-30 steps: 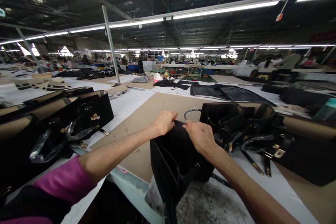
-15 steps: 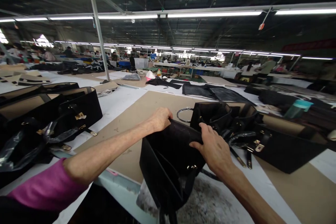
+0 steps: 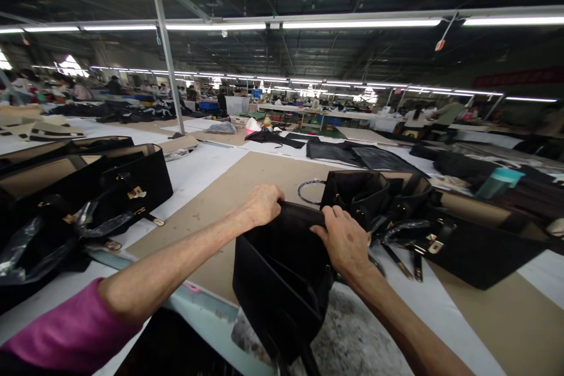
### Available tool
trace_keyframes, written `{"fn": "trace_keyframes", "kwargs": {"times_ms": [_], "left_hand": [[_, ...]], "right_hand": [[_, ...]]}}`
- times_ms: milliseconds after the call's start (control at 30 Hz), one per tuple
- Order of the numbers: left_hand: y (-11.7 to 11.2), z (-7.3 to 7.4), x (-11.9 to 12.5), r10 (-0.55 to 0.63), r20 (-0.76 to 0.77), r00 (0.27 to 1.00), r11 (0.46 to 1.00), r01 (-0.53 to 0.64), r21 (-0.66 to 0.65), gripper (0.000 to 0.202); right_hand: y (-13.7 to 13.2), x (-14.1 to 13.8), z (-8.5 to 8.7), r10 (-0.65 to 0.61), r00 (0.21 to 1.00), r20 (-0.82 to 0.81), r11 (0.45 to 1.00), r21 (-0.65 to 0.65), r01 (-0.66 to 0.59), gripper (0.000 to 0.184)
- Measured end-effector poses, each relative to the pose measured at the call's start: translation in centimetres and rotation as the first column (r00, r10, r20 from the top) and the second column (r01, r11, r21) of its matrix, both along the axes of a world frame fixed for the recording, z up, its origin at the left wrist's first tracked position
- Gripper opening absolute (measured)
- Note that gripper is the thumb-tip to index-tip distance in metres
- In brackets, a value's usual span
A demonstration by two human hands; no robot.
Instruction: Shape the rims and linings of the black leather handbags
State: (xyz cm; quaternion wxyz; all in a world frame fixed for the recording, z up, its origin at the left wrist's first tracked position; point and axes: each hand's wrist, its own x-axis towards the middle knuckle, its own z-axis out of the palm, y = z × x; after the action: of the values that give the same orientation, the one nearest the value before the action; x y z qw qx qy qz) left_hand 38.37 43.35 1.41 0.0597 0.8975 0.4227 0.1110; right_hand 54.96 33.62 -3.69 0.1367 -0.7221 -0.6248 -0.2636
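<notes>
Flat brown board [image 3: 238, 179] lies beside smooth white sheeting [image 3: 198, 170]. Over a grey-smudged patch [image 3: 356, 329] at near centre is a black bag [image 3: 273, 288], matte, soft-sided and gaping. The left hand [image 3: 264, 204] pinches its far rim; the right hand [image 3: 346, 239] clasps that rim farther right, thumb inside.

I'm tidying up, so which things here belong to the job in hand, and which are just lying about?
In the job:
bag, held at its rim by left hand and right hand
likely the other bags

Apparently lying about:
bottle
dark sheets
</notes>
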Motion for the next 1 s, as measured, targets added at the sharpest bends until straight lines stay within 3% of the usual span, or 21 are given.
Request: {"fn": "trace_keyframes", "kwargs": {"times_ms": [233, 667, 867, 1000], "left_hand": [[0.2, 0.0, -1.0, -0.089, 0.077, 0.993, 0.994, 0.094, -0.060, 0.016], [0.4, -0.3, -0.7, -0.117, 0.109, 0.987, 0.990, 0.125, -0.069, 0.013], [-0.1, -0.2, -0.5, -0.120, 0.078, 0.990, 0.990, 0.125, -0.061, 0.012], [-0.1, -0.4, -0.5, -0.128, 0.058, 0.990, 0.992, 0.129, -0.012, 0.013]], "right_hand": [[-0.1, 0.4, -0.7, 0.062, 0.981, -0.186, 0.994, 0.100, -0.044, 0.021], [1.1, 0.2, 1.1, 0.093, 0.995, 0.025, 0.995, -0.026, -0.092, 0.028], [2.0, -1.6, 1.4, 0.223, 0.975, 0.011, 0.971, -0.090, -0.221, 0.017], [1.8, -2.7, 1.0, 0.204, 0.979, 0.005, 0.977, -0.067, -0.203, 0.028]]}}
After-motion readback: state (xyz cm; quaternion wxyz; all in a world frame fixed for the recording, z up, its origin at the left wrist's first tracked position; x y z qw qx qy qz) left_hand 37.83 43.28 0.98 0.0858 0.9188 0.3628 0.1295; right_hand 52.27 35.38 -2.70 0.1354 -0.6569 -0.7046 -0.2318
